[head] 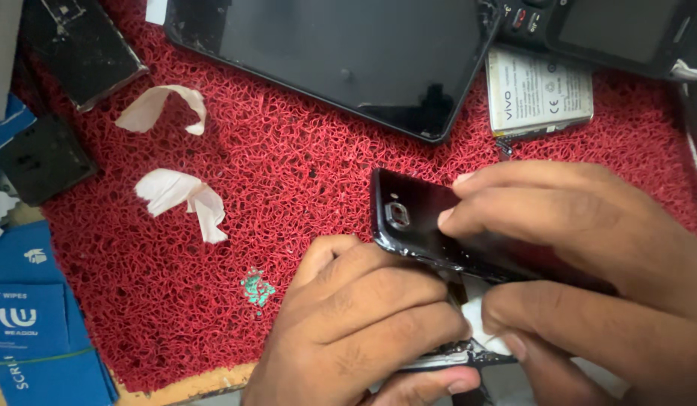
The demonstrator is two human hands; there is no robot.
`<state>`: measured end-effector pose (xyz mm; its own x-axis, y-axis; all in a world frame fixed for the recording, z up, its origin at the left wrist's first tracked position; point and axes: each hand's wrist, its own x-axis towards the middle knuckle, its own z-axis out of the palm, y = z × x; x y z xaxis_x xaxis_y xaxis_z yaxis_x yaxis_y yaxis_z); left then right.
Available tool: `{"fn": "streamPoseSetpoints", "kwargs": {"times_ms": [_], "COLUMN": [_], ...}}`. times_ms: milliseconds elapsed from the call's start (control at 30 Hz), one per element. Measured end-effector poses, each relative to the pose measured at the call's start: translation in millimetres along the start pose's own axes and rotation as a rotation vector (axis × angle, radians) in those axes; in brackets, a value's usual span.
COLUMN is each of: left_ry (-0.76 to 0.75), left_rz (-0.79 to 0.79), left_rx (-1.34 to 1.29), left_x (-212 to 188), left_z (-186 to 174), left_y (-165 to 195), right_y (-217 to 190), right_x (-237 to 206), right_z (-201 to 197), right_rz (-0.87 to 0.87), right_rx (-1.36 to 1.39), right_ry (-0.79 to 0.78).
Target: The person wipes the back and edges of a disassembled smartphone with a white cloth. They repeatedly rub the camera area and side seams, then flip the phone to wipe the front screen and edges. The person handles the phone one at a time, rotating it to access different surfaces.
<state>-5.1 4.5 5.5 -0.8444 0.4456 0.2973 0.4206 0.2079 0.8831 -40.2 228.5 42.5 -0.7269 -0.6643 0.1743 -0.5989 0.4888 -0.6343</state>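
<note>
A glossy black phone back cover (pixel 416 222) with a camera cutout lies tilted over a red looped mat (pixel 288 180). My right hand (pixel 589 256) rests its fingers on top of the cover and grips it, thumb below pinching a small white wipe (pixel 480 327). My left hand (pixel 356 323) curls around the lower edge of the phone body (pixel 438 361), fingers pressed under the cover. Most of the phone body is hidden by both hands.
A large black tablet (pixel 341 53) lies at the top, a white phone battery (pixel 540 94) to its right, another dark device (pixel 626 30) beyond. Crumpled white paper bits (pixel 179 195) and dark phone parts (pixel 40 158) sit left. Blue wipe packets (pixel 33 323) lie at the lower left.
</note>
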Motion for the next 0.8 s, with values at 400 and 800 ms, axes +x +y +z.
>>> {"fn": "streamPoseSetpoints", "kwargs": {"times_ms": [400, 800], "left_ry": [0.027, 0.033], "left_rz": [-0.063, -0.088], "left_rx": [-0.027, -0.065], "left_x": [-1, -3], "left_z": [1, 1], "left_y": [0, 1], "right_y": [6, -12], "right_x": [-2, -11], "right_z": [-7, 4], "right_rz": [-0.017, 0.111], "right_rx": [-0.083, -0.226], "right_ry": [-0.015, 0.062]}}
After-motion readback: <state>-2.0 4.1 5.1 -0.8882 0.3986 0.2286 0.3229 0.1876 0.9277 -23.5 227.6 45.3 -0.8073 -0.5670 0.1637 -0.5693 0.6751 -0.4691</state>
